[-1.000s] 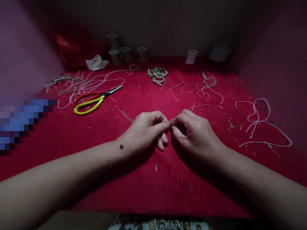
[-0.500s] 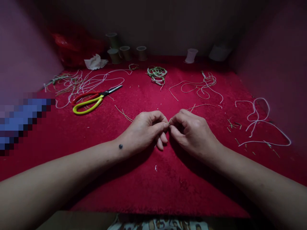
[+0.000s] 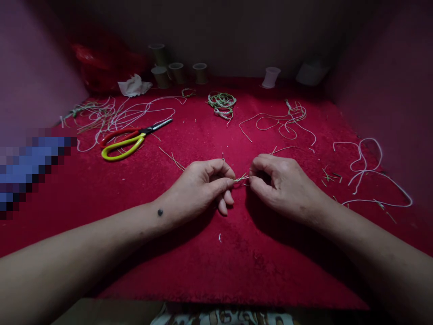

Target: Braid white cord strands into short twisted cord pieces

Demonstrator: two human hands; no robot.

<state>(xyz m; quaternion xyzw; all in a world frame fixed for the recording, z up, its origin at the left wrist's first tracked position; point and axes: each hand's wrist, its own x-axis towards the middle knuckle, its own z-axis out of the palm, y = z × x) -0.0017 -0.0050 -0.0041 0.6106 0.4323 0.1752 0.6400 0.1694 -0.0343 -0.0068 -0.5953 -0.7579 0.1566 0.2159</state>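
Observation:
Between my hands runs a short braided green-and-white cord (image 3: 240,178), its strands parting toward the right. My left hand (image 3: 211,183) pinches the braid's left end between thumb and forefinger, the other fingers curled below. My right hand (image 3: 275,183) is closed on the loose strands at the right end, fingertips pressed together. Thin cord tails (image 3: 172,158) stick out beyond the left hand, and another cord tail (image 3: 286,148) lies behind the right hand. What sits inside the curled fingers is hidden.
Scissors (image 3: 123,148) with red and yellow handles lie at left beside tangled cords (image 3: 115,118). A coiled braid (image 3: 222,104) lies centre back. Spools (image 3: 200,74) and a white spool (image 3: 270,77) stand behind. Loose cords (image 3: 291,119) and a white cord (image 3: 363,171) lie right, near clippings (image 3: 329,176).
My hands have moved apart, the right one going right and the left slightly left. The braided cord between them now shows, where before the fingertips nearly touched.

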